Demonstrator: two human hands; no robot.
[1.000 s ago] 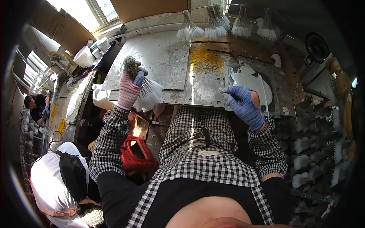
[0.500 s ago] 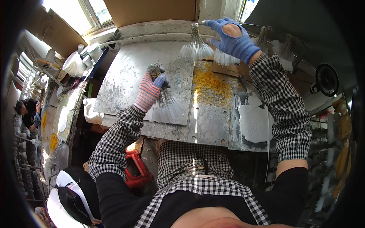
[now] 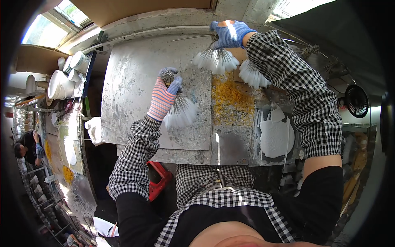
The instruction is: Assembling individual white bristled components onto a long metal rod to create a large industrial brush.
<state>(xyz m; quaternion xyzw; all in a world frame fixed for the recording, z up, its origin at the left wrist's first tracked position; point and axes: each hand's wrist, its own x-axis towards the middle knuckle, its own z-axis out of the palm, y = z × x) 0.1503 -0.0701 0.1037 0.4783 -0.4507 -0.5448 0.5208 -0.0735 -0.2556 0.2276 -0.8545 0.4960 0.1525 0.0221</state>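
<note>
My left hand (image 3: 161, 99), in a pink-and-blue striped glove, is closed around the wire stems of a bundle (image 3: 181, 114). The stems' looped tops poke out above the fingers, and their white, wispy ends fan out below over the grey board (image 3: 144, 82). At the far side my right hand (image 3: 231, 34), in a blue glove with an open back, is closed on the top of a similar wire-stemmed bundle (image 3: 217, 61) on a thin metal rod (image 3: 189, 38). Its fingers partly hide the bundle's top. Another white-ended bundle (image 3: 253, 74) hangs just right of it.
Yellow rubber bands (image 3: 231, 99) lie scattered mid-table. To their right is a white slab (image 3: 276, 138). White tubs (image 3: 60, 85) stand at left, a black fan (image 3: 356, 101) at right. Below the table sits a red stool (image 3: 159, 181). A co-worker (image 3: 28, 148) is at far left.
My right hand has come left from beside the hanging bundle and closed on its top. My left hand still grips its bundle. The whole view has shifted.
</note>
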